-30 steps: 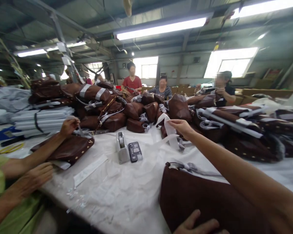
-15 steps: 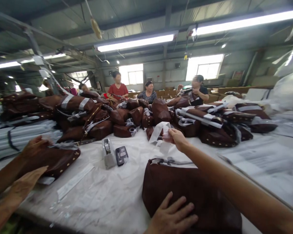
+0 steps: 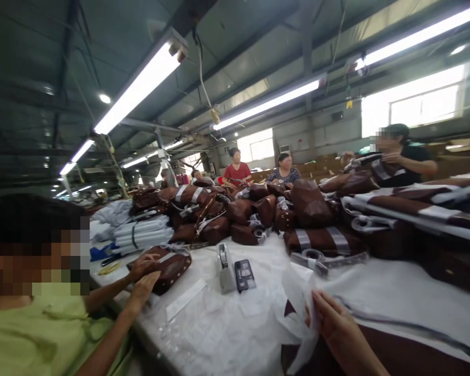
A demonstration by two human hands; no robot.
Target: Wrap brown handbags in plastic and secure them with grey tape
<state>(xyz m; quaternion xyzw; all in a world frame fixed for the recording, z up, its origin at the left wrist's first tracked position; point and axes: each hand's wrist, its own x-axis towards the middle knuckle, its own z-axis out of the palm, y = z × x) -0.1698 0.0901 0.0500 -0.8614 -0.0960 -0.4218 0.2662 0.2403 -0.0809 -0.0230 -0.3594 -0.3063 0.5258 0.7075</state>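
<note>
My right hand [image 3: 339, 326] pinches a strip of thin white wrapping paper [image 3: 295, 292] that hangs in loose folds, partly hiding my fingertips. Just below and to the right lies a dark brown leather bag [image 3: 411, 352], cut off by the bottom edge, with a thin dark strap [image 3: 399, 324] along its upper side. My left hand is out of sight. Beyond the paper, another brown bag [image 3: 321, 240] with white bands around it lies on the table.
A tape dispenser [image 3: 225, 271] and a phone [image 3: 245, 275] lie mid-table near a flat white strip [image 3: 186, 299]. At left, a co-worker in a yellow-green top [image 3: 58, 334] has both hands on a studded brown bag [image 3: 172, 269]. Brown bags [image 3: 238, 209] are heaped behind; several people sit or stand beyond.
The view has swung left, bringing the co-worker into sight. My right hand has come nearer with the white paper, over the bag. My left hand, earlier on the bag, has left the view.
</note>
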